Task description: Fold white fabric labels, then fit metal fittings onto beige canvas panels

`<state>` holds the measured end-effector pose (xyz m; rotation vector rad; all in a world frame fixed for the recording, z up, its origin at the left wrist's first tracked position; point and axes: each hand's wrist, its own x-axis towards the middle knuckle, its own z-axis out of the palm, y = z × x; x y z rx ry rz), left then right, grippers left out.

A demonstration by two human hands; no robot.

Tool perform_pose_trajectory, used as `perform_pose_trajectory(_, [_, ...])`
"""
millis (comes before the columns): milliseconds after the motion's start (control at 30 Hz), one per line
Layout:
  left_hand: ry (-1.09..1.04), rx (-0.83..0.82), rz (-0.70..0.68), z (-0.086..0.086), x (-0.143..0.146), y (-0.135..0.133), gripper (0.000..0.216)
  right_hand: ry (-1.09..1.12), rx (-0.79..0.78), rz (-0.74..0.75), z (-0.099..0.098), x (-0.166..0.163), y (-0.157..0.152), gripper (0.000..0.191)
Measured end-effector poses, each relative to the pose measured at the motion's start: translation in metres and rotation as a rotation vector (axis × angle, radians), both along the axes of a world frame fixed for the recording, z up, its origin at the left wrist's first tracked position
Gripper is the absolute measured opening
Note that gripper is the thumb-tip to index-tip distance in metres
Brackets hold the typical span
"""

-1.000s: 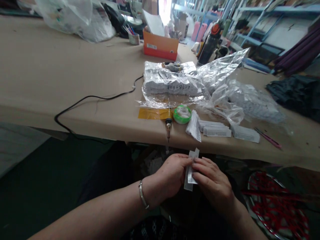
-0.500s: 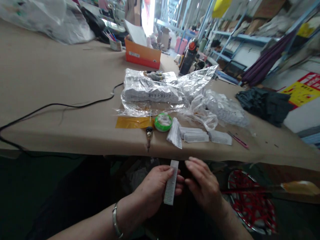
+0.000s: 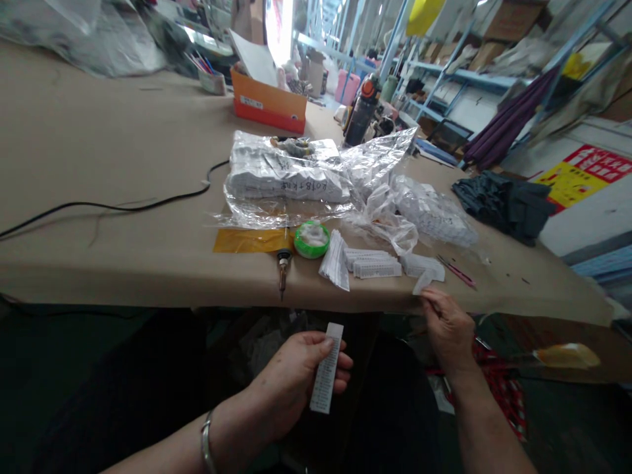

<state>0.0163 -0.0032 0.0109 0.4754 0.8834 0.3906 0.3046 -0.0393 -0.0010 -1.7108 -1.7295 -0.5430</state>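
Nearer to the wearer than the green tub [image 3: 311, 251], off the table's edge, the left hand [image 3: 296, 368] pinches a printed strip [image 3: 325, 378] between thumb and fingers. To the tub's right, I see the right hand [image 3: 450, 327] pinch a thin pale slip [image 3: 421, 284] by its fingertips, just beside a stack of labels [image 3: 425, 265]. The strip's print is too small for me to read. Behind the tub, I make out "018+K" handwritten on a plastic-wrapped bundle [image 3: 289, 183]; the rest is unclear. I cannot read the red-and-yellow sign [image 3: 587, 176] far to the tub's right. The tub sits on a brown-topped table [image 3: 143, 145], between a metal-tipped tool [image 3: 283, 266] and a fanned paper sheaf [image 3: 336, 264]; an orange box [image 3: 269, 103] and blue shelving [image 3: 461, 71] stand well behind it.
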Motion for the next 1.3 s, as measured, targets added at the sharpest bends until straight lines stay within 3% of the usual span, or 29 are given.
perform_pose_trajectory(100, [-0.010, -0.018, -0.020, 0.005, -0.003, -0.001, 0.018, 0.223, 0.131, 0.037, 0.012, -0.034, -0.008, 0.008])
perform_pose_trajectory(167, [-0.035, -0.039, -0.014, 0.010, -0.006, -0.002, 0.017, 0.337, 0.101, 0.225, 0.015, -0.070, -0.015, 0.013])
perform_pose_trajectory(267, [-0.144, -0.042, 0.038, 0.015, -0.010, -0.001, 0.014, 0.228, -0.086, 0.600, 0.014, -0.123, -0.024, 0.019])
perform_pose_trajectory(333, [-0.197, -0.030, 0.098, 0.014, -0.014, -0.002, 0.011, 0.098, -0.152, 0.717, 0.009, -0.145, -0.028, 0.018])
perform_pose_trajectory(500, [-0.192, -0.038, 0.185, 0.008, -0.024, -0.005, 0.008, 0.033, -0.215, 0.751, 0.000, -0.162, -0.027, 0.016])
perform_pose_trajectory(767, [-0.205, -0.011, 0.210, 0.009, -0.029, -0.016, 0.013, 0.039, -0.218, 0.834, 0.007, -0.168, -0.034, 0.017])
perform_pose_trajectory(967, [-0.194, 0.012, 0.232, 0.001, -0.030, -0.042, 0.028, -0.026, -0.137, 0.873, -0.002, -0.167, -0.051, 0.018])
perform_pose_trajectory(1133, [-0.081, 0.023, 0.289, -0.001, -0.032, -0.069, 0.023, -0.070, -0.056, 0.935, -0.006, -0.172, -0.074, 0.019])
perform_pose_trajectory(1300, [-0.068, -0.002, 0.292, 0.009, -0.038, -0.090, 0.014, -0.078, -0.038, 0.966, -0.006, -0.177, -0.093, 0.021])
